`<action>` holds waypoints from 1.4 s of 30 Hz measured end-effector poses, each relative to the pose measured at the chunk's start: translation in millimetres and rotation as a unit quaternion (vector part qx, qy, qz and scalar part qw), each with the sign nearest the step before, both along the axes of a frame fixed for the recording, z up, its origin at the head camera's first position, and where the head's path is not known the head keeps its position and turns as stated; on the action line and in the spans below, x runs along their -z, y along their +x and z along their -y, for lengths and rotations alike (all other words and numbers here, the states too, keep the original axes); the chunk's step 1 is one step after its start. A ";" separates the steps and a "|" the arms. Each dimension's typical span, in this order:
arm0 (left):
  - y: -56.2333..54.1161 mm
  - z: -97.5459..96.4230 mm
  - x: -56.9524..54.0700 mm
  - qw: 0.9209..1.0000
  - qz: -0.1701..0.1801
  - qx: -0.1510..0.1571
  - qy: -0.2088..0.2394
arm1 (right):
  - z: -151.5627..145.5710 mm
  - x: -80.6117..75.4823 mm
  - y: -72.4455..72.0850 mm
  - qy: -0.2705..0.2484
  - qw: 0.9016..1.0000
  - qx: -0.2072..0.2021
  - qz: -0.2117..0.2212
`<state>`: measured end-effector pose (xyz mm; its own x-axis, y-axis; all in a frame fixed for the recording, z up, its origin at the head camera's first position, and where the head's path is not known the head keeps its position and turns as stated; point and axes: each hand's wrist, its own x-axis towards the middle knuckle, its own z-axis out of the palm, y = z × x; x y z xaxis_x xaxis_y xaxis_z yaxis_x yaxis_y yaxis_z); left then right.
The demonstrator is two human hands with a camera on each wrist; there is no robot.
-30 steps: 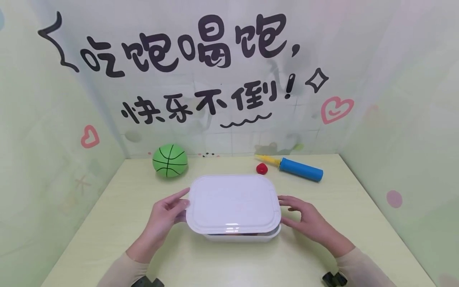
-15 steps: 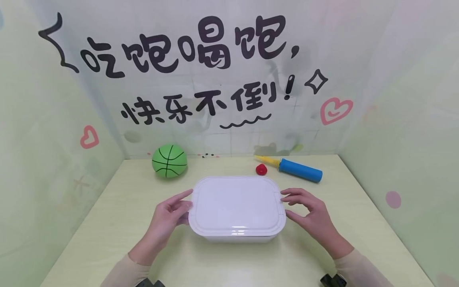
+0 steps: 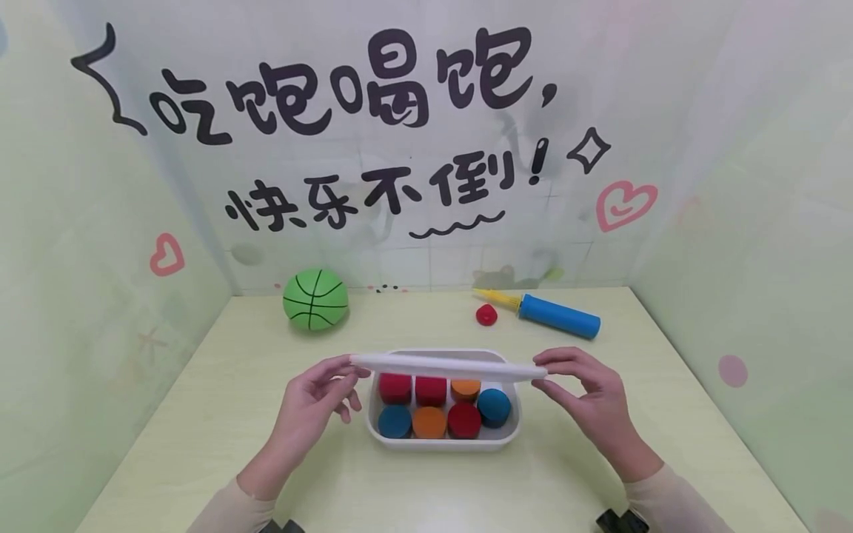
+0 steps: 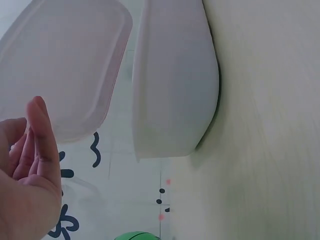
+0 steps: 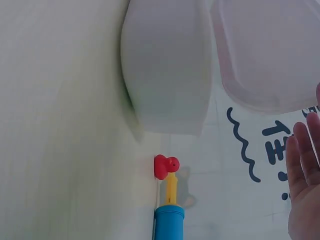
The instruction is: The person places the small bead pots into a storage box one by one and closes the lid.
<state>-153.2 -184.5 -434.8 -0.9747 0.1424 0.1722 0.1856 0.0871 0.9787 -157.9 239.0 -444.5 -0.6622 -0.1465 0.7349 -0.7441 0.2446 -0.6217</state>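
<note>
A white lid is raised over a white box and appears nearly edge-on in the head view. My left hand holds its left end, and my right hand pinches its right end between thumb and fingers. Inside the box sit several rounded blocks, among them a blue one, an orange one and a red one. The lid's edge hides part of the back row. Both wrist views show the lid apart from the box.
On the table, a green ball with black lines lies at the back left. A small red object and a blue hand pump with a yellow nozzle lie at the back right. Printed fabric walls enclose the back and sides.
The lid, which covered the box half a second ago, has been lifted and tipped edge-on, exposing the coloured blocks. Both hands moved with it; the box, ball and pump stayed put.
</note>
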 end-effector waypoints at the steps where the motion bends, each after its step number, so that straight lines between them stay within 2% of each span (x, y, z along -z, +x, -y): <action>1: 0.4 -0.8 -1.2 1.000 -0.003 -0.001 0.000 | 0.5 -2.1 1.0 -0.007 1.000 0.006 0.002; 6: 1.8 -5.1 -7.5 1.000 -0.013 -0.016 0.002 | 3.5 -12.9 6.0 -0.030 0.999 0.028 0.019; 10: 2.6 -7.1 -10.5 0.999 -0.043 -0.025 0.004 | 4.5 -16.5 8.4 -0.034 0.997 0.047 0.046; 14: 3.7 -8.4 -11.6 0.998 -0.048 -0.032 -0.008 | 7.5 -18.6 12.0 -0.045 0.992 0.091 0.070; 19: 4.9 -11.4 -11.6 0.997 -0.038 -0.055 -0.035 | 13.4 -17.1 12.2 -0.081 0.991 0.101 0.027; 22: 4.6 -11.8 -10.6 0.995 -0.046 -0.080 -0.041 | 14.5 -15.5 10.6 -0.065 0.994 0.084 0.025; 26: 3.4 -9.0 -6.8 0.992 -0.051 -0.105 -0.048 | 12.7 -13.2 8.1 -0.001 0.994 0.067 0.084; 29: 1.5 -5.5 -0.6 0.992 -0.040 -0.095 -0.066 | 11.7 -9.0 5.4 0.041 0.989 0.057 0.128; 33: -2.2 -2.0 9.6 0.992 -0.010 -0.060 -0.107 | 11.4 -1.1 2.8 0.071 0.981 0.055 0.170; 37: -6.0 -1.7 18.0 0.988 0.019 -0.034 -0.152 | 11.7 4.6 1.7 0.109 0.967 0.071 0.219; 42: -11.7 -4.9 25.2 0.980 0.032 -0.018 -0.196 | 13.0 9.0 0.9 0.145 0.947 0.091 0.271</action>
<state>-164.9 -179.6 -460.0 -0.9874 0.1503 0.0493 0.1146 0.4646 0.8781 -156.9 226.0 -453.6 -0.9645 -0.1383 0.2250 -0.2635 0.5572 -0.7875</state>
